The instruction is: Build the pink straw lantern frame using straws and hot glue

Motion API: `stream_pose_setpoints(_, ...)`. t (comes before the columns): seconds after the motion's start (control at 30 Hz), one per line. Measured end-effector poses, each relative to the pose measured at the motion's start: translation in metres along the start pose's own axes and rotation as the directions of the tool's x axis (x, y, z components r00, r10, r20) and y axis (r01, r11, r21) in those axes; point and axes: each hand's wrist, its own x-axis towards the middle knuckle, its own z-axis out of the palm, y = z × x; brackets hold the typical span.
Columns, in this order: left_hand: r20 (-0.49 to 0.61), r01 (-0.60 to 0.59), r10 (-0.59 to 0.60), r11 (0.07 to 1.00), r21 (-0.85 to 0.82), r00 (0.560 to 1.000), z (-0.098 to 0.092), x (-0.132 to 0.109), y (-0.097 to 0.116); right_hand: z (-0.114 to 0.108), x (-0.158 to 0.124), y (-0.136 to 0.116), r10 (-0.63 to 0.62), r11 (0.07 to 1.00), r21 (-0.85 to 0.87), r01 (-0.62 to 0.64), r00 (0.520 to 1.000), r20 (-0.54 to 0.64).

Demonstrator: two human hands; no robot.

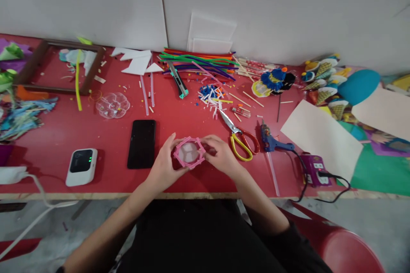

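Observation:
A small pink basket-like frame [189, 152] built of stacked straw pieces, with a clear plastic base, sits on the red table [57, 136] near its front edge. My left hand [165, 163] curls round its left side, fingers closed on it. My right hand [219, 155] pinches its right side. Both hands hold the frame between them.
A black phone [141, 143] and a white router [81, 166] lie to the left. Scissors [238, 135], a blue glue gun [271, 140] and a purple power strip [314, 169] lie to the right. Pipe cleaners [198, 62], cut straw bits [209, 94], a wooden frame [57, 66] and paper crafts fill the back.

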Motion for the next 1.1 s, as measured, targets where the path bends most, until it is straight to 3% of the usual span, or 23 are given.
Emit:
stream_pose_setpoints(0.13,-0.138,-0.079,0.064,0.992,-0.101,0.988,-0.006,0.018,0.012,-0.001,0.014,-0.012,-0.060,0.983,0.166,0.084,0.988,-0.143)
stream_pose_setpoints(0.2,-0.118,-0.108,0.098,0.991,-0.084,0.988,-0.012,0.026,0.017,-0.004,0.020,-0.021,-0.086,0.970,0.208,0.123,0.980,-0.179)
stream_pose_setpoints(0.33,-0.025,-0.088,0.084,0.941,-0.325,0.996,-0.027,0.036,0.026,-0.017,0.028,-0.039,-0.181,0.968,0.131,0.213,0.958,-0.223)
stream_pose_setpoints(0.47,0.069,-0.069,0.118,0.864,-0.499,0.991,-0.039,0.038,0.033,-0.027,0.033,-0.051,-0.267,0.956,0.071,0.285,0.944,-0.194)
stream_pose_setpoints(0.6,0.035,-0.042,0.084,0.760,-0.649,0.996,-0.047,0.042,0.039,-0.032,0.035,-0.058,-0.366,0.929,0.004,0.370,0.921,-0.133)
stream_pose_setpoints(0.7,0.002,-0.006,0.009,0.838,-0.546,1.000,-0.055,0.048,0.046,-0.034,0.035,-0.063,-0.399,0.915,-0.093,0.392,0.914,-0.077)
stream_pose_setpoints(0.83,0.028,-0.001,0.011,0.950,-0.311,1.000,-0.062,0.056,0.056,-0.035,0.036,-0.067,-0.404,0.902,-0.176,0.395,0.914,-0.021)
stream_pose_setpoints(1.1,0.040,-0.046,0.055,0.980,-0.195,0.998,-0.058,0.060,0.058,-0.037,0.037,-0.064,-0.368,0.918,-0.154,0.366,0.930,0.017)
